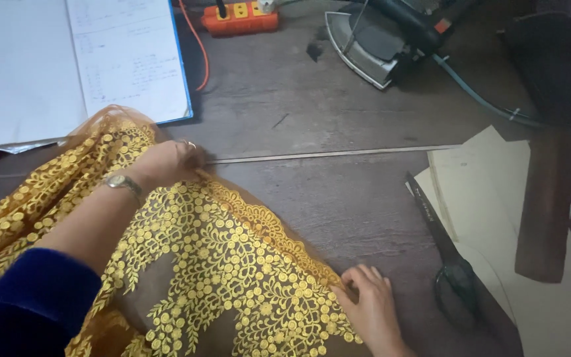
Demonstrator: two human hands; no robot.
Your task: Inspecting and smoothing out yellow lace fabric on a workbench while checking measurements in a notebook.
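Golden-yellow embroidery on sheer brown net: lace fabric [232,264] spread over the lower left of a dark wooden table [338,198], thick with small round flowers, leafy sprays and a scalloped border along its diagonal edge. Bunched and rumpled at the far left, flatter toward the middle.

From the head view: left hand [166,162] pressed down at the upper corner of the fabric, fingers curled and pinching the edge; ring on one finger, wristwatch [121,182] on the wrist, blue sleeve [31,297] lower down. Right hand [368,301] resting at the lower end of the same scalloped edge, fingers close together, tips touching the border; whether gripping or only pressing, cannot tell.

Thin pale strip [338,154] lying across the table from just beside the left hand toward the right. Black-handled scissors [444,258] near the right hand, lying partly on cream paper sheets [490,211]. Farther back: open notebook [80,63], orange power strip [239,18], and an iron [371,43] on its side.
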